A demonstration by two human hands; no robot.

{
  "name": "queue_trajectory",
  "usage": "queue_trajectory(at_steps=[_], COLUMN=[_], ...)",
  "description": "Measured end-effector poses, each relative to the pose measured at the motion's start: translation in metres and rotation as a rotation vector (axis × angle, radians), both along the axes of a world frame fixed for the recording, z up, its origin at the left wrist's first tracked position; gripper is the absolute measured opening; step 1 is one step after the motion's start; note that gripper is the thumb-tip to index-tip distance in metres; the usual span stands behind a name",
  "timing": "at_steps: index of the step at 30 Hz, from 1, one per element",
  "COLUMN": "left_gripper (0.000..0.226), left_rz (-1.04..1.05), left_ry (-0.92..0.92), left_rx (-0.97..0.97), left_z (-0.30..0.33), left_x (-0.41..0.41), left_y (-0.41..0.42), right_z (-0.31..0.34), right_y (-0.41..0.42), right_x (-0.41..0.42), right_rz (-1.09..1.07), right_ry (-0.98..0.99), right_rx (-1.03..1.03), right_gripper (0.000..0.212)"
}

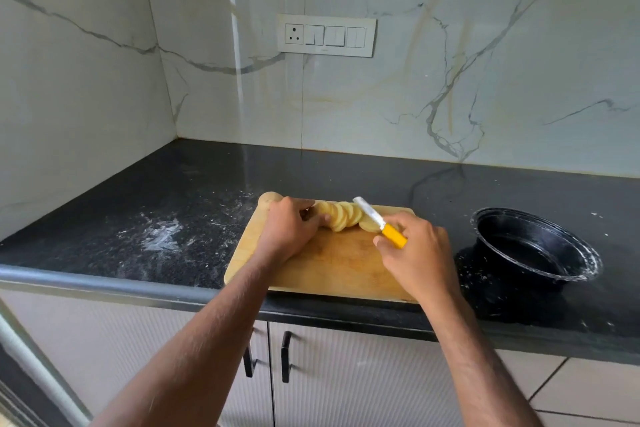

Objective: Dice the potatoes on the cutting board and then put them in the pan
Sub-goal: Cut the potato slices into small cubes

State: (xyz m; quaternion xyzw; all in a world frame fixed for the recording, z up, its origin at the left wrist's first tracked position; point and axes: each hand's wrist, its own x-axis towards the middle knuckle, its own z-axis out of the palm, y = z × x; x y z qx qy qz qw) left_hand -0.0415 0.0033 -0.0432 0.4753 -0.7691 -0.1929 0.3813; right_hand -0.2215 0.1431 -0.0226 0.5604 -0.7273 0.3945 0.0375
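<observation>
A: How far along?

B: Sliced, not diced. The slices (341,217) lean in a row on the board (325,263); the left hand (289,230) curls its fingers around their end, the right hand (420,253) grips the knife (381,224). A whole potato (270,199) waits beside the board.

A: The pan?

B: The pan (536,246) on the table (138,218), right of the board, looks empty.

Pan (536,246) right of cutting board (322,260)

1. White marble-look walls (450,45) with grey veins meet in the left corner.
2. A white switch plate (326,35) sits on the back wall.
3. The black countertop (173,218) carries white dust near its left front edge.
4. Pale cabinet doors (346,374) with black handles (285,357) stand below.
</observation>
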Motion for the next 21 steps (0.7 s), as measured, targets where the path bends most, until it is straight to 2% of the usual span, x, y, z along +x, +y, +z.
queue_trajectory(at_steps=[2,3,5,8,12,16,21], left_gripper=[0.065,0.066,0.049,0.041,0.041,0.036,0.051], left_rz=[0.000,0.006,0.011,0.017,0.003,-0.022,-0.047], left_ry=[-0.018,-0.047,-0.112,-0.140,-0.181,-0.191,-0.203], left_rx=[0.047,0.057,0.043,0.032,0.002,-0.027,-0.005], left_z=[0.002,0.004,0.005,0.006,0.005,0.006,0.007], left_x=[0.001,0.000,-0.003,-0.004,-0.006,-0.007,-0.010], left_y=[0.006,0.008,0.009,0.006,0.002,-0.001,-0.012], right_z=[-0.005,-0.007,-0.010,-0.010,-0.011,-0.010,-0.014], right_y=[-0.008,-0.014,-0.024,-0.036,-0.051,-0.062,-0.070], right_x=[-0.013,-0.019,-0.027,-0.032,-0.029,-0.024,-0.026], right_rz=[-0.079,-0.119,-0.161,-0.178,-0.138,-0.040,-0.007], right_ry=[-0.035,-0.047,-0.049,0.000,0.069,0.035,0.012], right_rx=[-0.004,0.000,0.013,0.063,0.137,0.180,0.182], right_gripper=[0.034,0.029,0.025,0.031,0.046,0.050,0.051])
